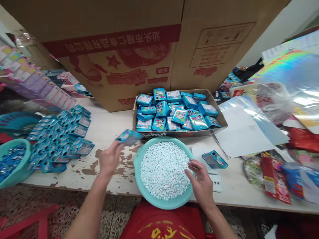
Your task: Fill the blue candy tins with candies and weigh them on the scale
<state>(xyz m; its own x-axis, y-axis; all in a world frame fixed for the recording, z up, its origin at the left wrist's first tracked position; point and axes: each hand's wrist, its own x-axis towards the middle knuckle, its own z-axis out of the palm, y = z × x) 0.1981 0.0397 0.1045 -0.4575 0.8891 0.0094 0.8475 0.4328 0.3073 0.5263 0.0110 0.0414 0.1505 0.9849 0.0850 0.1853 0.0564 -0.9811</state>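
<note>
Red cloth with yellow lettering (159, 229) fills the near edge of the view, below a round turquoise bowl (163, 205) set at the front of a worn white table (117, 116). White and pale-blue pellets (164, 169) cover most of the bowl's inside, with bare wall showing around them. At left, the left hand (109, 161) grips a blue packet (128, 136) by its near end, holding it above the table between the bowl and a crowded stack of blue packets (59, 142); motion blur hides whether the packet is sealed. Across the bowl, the right hand (200, 181) reaches over the rim with its fingers loosely bent at the edge of the pellets; whether they pinch any cannot be told

Just behind the bowl, an open cardboard tray (184, 133) holds a jumbled heap of packets (179, 115), while a single packet (214, 159) lies on the table to the right. Judging by the scene, the work looks well short of finished: one packet is in hand, and plenty of pellets lie in the bowl. Many packets stand or lie on either side, though which of them have been dealt with is unclear. Behind the tray rises a large brown carton (149, 20)
</note>
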